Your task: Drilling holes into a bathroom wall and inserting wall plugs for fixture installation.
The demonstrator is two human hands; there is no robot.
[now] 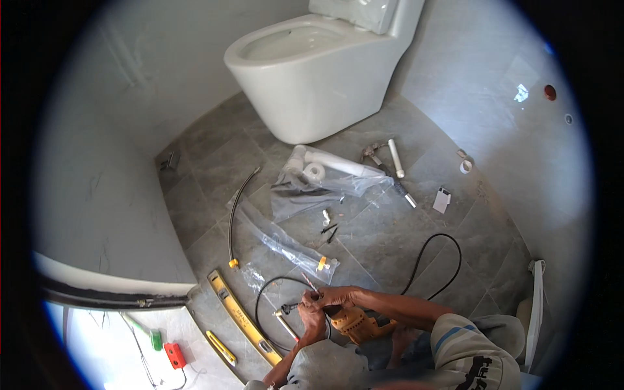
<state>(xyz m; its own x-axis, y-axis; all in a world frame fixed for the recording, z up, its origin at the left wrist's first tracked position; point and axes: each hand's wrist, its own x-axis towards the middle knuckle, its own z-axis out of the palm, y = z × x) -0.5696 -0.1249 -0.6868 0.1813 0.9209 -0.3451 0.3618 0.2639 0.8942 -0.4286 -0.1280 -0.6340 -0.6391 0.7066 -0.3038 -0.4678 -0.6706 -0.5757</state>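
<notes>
Both hands at the front end of a yellow-orange, bulky-bodied corded-type power drill [354, 325], which lies low in the view, close to the person's legs and above the grey tiled floor [383, 250]. The right hand [338, 297] is closed over the drill's nose; the left hand [313, 318] is curled against the same end, but whether its grip is clamped on a part cannot be told. A slender, pale-and-reddish drill bit [309, 282] projects beyond the fingers.

Likely hazards: should the trigger be pressed with the fingers here, the bit could turn against the skin. A loosely seated bit might wobble or slip out; its seating is hidden. The clear, crumpled plastic sleeve [279, 244] lies just ahead of the bit and could wind around it. The smooth black cable [460, 250], looped across the tiles, could snag a foot.

Materials and shapes: the toilet [325, 84] is glossy white ceramic, rounded at the rim and tapering to its base. A thin film bag [299, 198] partly covers smooth white tubular pieces [338, 164]. The braided, metallic hose [232, 227] bows gently; the long, flat-sided yellow spirit level [237, 313] appears curved through lens distortion.
</notes>
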